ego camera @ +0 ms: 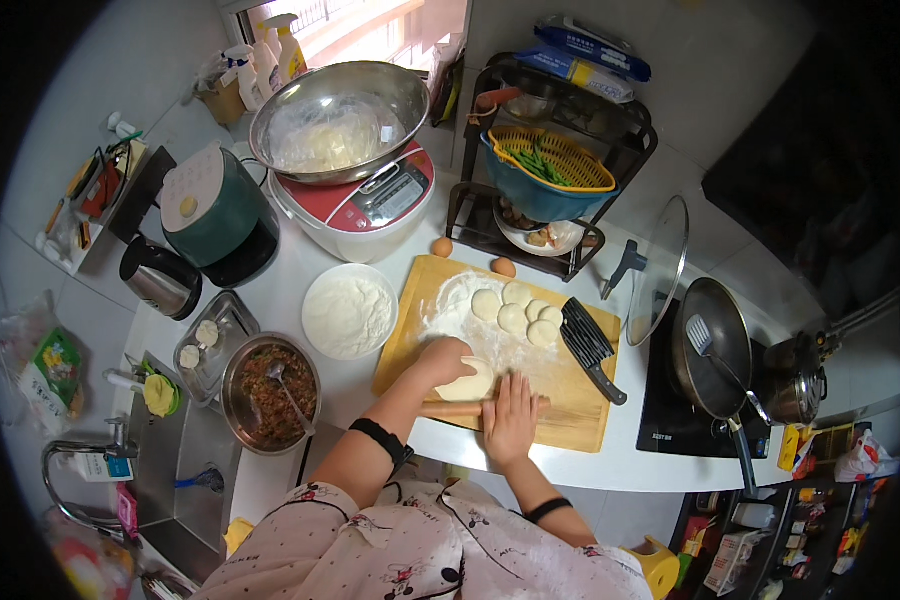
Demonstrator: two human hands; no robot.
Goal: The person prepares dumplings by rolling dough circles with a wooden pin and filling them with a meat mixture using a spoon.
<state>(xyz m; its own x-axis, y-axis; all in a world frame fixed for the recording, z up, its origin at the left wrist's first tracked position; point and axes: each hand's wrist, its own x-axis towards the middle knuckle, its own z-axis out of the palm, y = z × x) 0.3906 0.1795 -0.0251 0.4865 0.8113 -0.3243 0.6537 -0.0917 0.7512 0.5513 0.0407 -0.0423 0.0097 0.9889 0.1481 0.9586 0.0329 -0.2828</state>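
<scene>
My left hand (444,363) pinches the upper edge of a flat round dough wrapper (468,382) between thumb and fingers. The wrapper lies on a floured wooden cutting board (581,431). Just below it is a thin wooden rolling pin (450,409). My right hand (511,417) rests palm down across the pin, its fingers stretched out over the board. Several small flattened dough rounds (512,319) sit farther up the board, next to a patch of loose flour (450,304). A black-bladed cleaver (589,337) lies along the board's right side, its handle pointing toward me.
Left of the board stand a bowl of flour (350,311) and a steel bowl of minced filling (270,397) with a spoon. Two eggs (503,267) touch or sit near the board's back edge. A frying pan (712,349) rests on the cooktop (656,420) at right; the sink (187,457) is at left.
</scene>
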